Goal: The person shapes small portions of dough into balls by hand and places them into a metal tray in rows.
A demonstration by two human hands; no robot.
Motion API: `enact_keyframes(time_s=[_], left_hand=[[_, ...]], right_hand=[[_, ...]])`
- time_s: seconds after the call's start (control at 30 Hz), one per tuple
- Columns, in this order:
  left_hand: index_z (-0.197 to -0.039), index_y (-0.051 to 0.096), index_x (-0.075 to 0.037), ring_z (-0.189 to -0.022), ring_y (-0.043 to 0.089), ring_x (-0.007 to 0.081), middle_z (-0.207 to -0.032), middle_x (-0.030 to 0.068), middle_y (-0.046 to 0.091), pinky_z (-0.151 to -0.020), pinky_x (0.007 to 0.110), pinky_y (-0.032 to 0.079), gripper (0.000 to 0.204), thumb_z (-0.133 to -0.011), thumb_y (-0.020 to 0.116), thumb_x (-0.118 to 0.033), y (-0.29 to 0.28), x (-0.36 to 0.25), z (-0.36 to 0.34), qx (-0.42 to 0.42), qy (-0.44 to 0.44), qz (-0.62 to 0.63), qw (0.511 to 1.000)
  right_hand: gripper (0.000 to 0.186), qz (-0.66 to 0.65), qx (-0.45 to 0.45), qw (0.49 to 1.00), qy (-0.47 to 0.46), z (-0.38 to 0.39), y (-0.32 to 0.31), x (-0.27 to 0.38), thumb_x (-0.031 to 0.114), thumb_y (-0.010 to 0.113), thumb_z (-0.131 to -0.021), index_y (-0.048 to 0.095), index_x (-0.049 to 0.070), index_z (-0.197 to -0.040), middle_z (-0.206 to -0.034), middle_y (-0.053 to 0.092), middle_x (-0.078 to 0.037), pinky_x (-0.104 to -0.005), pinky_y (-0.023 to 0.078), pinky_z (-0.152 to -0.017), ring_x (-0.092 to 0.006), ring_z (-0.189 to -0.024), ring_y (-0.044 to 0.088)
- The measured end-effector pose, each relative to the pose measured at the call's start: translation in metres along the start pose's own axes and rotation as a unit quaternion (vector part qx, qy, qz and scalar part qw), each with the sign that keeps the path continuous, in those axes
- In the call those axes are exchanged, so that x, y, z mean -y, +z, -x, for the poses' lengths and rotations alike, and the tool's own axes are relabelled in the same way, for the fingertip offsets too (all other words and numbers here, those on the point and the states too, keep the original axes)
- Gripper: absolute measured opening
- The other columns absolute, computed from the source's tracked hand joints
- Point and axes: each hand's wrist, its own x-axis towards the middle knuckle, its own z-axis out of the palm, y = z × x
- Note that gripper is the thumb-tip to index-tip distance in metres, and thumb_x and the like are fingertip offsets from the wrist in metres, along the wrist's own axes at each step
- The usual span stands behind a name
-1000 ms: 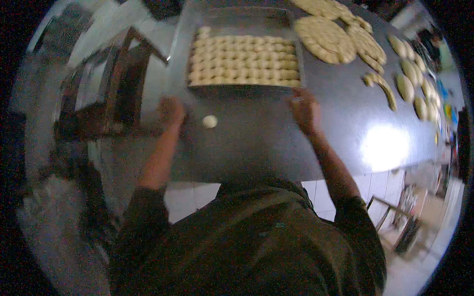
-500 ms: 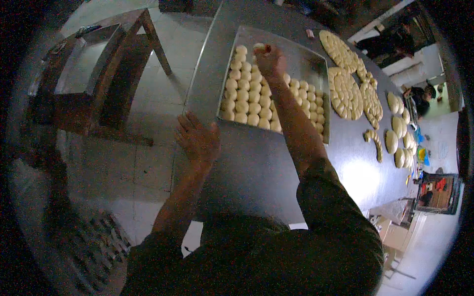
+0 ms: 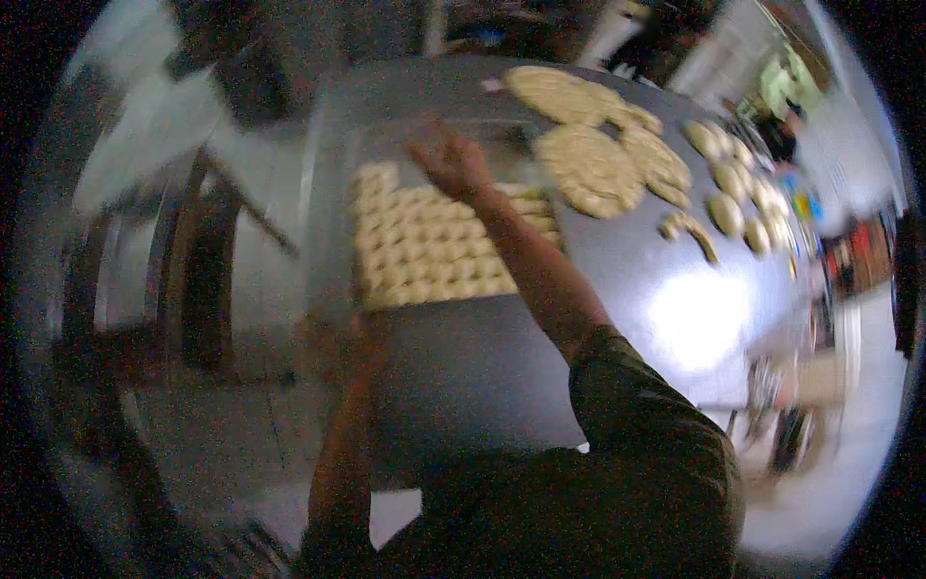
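Note:
Rows of small round dough balls (image 3: pixel 424 241) fill most of a shallow rectangular metal tray (image 3: pixel 526 145) on the table. Over the tray's far part is my right hand (image 3: pixel 451 162), its fingers looking spread, blurred, with no dough visible in them. Beneath it, a strip of the far end of the tray shows bare metal. My left hand (image 3: pixel 345 347) hovers by the table's left edge, just off the near left corner of the tray. Motion smears its fingers, and I see nothing held there.
Right of the tray lie large flat coils of cut dough (image 3: pixel 590 169) and a short curved dough strip (image 3: pixel 690 232). Farther right sit several bigger oval dough pieces (image 3: pixel 728 179) on the metal table (image 3: pixel 453 376). A wooden stand (image 3: pixel 207 261) is on the floor to the left.
The view has swung, so the tray appears lower and farther left. My right hand, earlier closed at a dough ball near the tray's far left, now has its fingers spread over the far part.

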Motion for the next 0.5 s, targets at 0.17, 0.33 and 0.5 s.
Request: enact_keyframes(time_s=[0.17,0.33,0.5], left_hand=[[-0.154,0.035,0.004,-0.145,0.034,0.0491,-0.164,0.0264,0.027,-0.12,0.058,0.027,0.085,-0.102,0.046,-0.062,0.002,0.011,-0.01,-0.034,0.023,-0.036,0.998],[-0.163,0.018,-0.001,-0.152,0.026,0.0469,-0.17,0.0251,0.013,-0.122,0.062,0.018,0.086,-0.104,0.04,-0.059,0.014,-0.068,0.083,-0.002,-0.038,-0.181,0.983],[-0.165,0.013,-0.005,-0.155,0.019,0.044,-0.171,0.0229,0.01,-0.122,0.065,0.011,0.087,-0.104,0.04,-0.06,0.011,-0.109,0.114,0.045,-0.003,-0.105,0.993]], right_hand=[[0.025,-0.051,-0.302,0.944,0.121,0.088,-0.188,-0.212,0.03,0.066,-0.094,0.067,0.007,-0.102,-0.087,0.07,-0.022,-0.0482,0.054,-0.075,-0.0402,-0.084,0.069],[0.053,0.222,-0.359,0.873,0.244,0.264,-0.254,-0.375,0.05,0.069,-0.093,0.059,0.012,-0.129,-0.117,0.064,-0.02,-0.0502,0.054,-0.085,-0.0399,-0.111,0.062],[0.067,0.279,-0.222,0.868,0.345,0.257,-0.3,-0.386,0.063,0.067,-0.09,0.055,0.014,-0.135,-0.127,0.057,-0.024,-0.0499,0.055,-0.089,-0.04,-0.118,0.059]])
